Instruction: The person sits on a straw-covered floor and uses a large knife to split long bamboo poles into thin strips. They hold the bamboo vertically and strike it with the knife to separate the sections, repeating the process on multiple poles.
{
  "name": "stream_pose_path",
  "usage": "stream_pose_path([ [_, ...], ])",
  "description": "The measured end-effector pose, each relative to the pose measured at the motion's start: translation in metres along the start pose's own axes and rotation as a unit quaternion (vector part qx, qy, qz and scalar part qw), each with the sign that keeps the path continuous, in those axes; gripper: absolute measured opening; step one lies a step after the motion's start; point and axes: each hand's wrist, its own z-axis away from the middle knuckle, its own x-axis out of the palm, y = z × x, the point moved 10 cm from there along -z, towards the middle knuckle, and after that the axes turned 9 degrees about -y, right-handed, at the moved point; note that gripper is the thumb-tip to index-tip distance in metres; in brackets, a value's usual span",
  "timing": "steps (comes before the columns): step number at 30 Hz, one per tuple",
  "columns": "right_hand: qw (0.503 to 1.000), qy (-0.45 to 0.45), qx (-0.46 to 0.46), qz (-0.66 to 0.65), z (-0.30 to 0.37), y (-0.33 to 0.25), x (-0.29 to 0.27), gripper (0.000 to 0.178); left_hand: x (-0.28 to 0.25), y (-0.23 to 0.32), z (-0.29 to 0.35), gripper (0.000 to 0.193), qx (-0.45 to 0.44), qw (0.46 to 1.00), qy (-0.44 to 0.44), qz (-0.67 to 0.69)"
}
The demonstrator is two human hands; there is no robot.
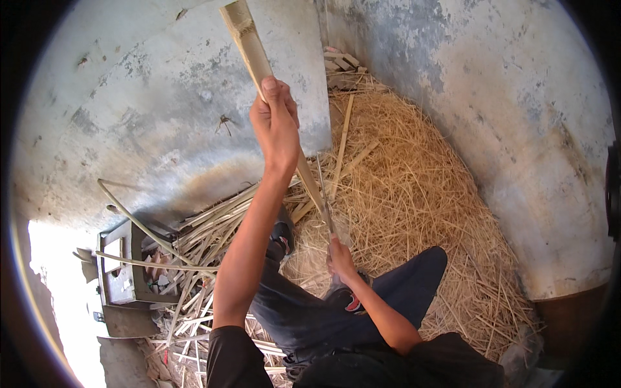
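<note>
Split bamboo strip (254, 53): the left hand (277, 123) wraps fingers around it; by its lower end, the right hand (341, 260) has fingers round a knife (330, 224).

The floor (303, 264) bears a broad heap of fine, straw-coloured shavings (414, 174) from upper centre to lower right, with flat slats (343, 139) on it near upper centre, and long pale strips (208, 226) strewn toward lower left.

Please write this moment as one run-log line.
left hand: grips bamboo strip | right hand: grips bladed tool near strip's lower end | surroundings: heaped shavings
</note>
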Motion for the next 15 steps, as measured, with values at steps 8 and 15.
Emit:
stream_pose_path([
  [8,0.962,-0.139,0.132,-0.194,0.010,-0.014,0.022,0.062,-0.021,-0.002,-0.002,0.050,-0.012,1.000,0.026,0.000],
  [15,0.998,-0.050,-0.022,0.012,0.030,-0.076,0.038,0.048,-0.015,0.003,0.003,0.050,0.002,0.998,0.060,-0.034],
])
